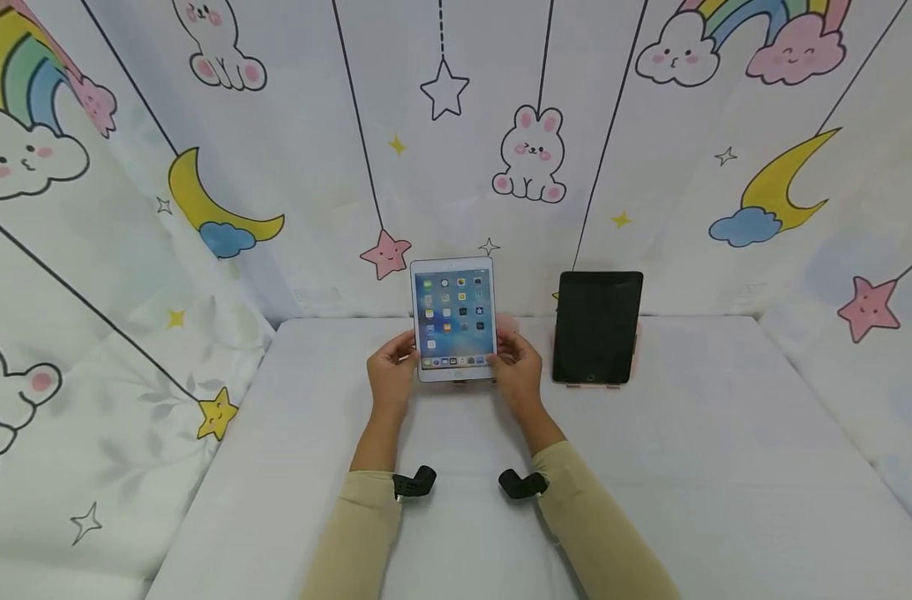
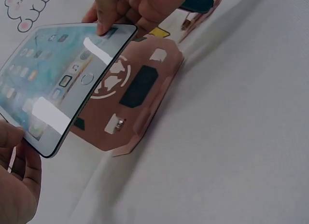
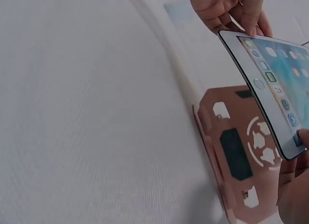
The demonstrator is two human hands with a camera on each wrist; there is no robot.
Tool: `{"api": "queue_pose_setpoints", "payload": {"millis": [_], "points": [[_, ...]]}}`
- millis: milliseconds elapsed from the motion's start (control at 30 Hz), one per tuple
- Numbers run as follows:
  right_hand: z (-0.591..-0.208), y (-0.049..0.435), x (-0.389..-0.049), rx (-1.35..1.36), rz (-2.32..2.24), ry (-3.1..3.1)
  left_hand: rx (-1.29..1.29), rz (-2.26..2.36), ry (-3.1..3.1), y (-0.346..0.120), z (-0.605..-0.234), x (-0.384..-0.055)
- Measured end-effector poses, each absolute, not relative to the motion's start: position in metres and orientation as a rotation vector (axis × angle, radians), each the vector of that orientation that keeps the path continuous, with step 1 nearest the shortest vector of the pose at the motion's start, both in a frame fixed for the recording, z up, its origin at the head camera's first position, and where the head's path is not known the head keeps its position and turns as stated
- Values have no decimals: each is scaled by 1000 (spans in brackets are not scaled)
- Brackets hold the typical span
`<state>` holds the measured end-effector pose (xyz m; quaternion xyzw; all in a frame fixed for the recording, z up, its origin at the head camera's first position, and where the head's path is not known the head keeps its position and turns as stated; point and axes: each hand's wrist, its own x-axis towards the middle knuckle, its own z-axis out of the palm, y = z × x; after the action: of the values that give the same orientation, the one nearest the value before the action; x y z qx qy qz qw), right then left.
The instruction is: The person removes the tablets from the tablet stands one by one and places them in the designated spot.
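Note:
A white tablet [image 1: 456, 321] with its screen lit and app icons showing is held upright between both hands. My left hand [image 1: 393, 373] pinches its lower left edge, thumb on the front. On the lower right edge my right hand [image 1: 519, 371] grips it the same way. Behind the tablet stands a rose-gold stand [image 2: 137, 84] with cut-outs and dark pads, seen in both wrist views and mostly hidden in the head view. In the wrist views a gap shows between the tablet's lower edge and the stand.
To the right, a second tablet [image 1: 598, 327] with a dark screen leans on a similar pinkish stand. A white cloth covers the table [image 1: 726, 467]. A patterned curtain [image 1: 313, 167] hangs close behind both tablets.

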<state>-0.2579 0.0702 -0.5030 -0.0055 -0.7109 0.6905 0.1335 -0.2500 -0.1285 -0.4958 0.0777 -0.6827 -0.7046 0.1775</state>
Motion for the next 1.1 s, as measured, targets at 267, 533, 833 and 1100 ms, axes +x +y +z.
{"api": "queue_pose_setpoints", "payload": {"millis": [267, 533, 833, 1100], "points": [[-495, 54, -256, 79, 2106, -2019, 232, -1963, -1863, -149, -481, -245], [-483, 28, -248, 56, 2227, -2026, 326, -1941, -1841, -174, -477, -236], [-477, 7, -247, 85, 2263, -2065, 355, -1934, -1835, -195, -473, -229], [-474, -10, -243, 22, 2298, -2181, 419, -1963, -1771, -213, -480, -224]]}}
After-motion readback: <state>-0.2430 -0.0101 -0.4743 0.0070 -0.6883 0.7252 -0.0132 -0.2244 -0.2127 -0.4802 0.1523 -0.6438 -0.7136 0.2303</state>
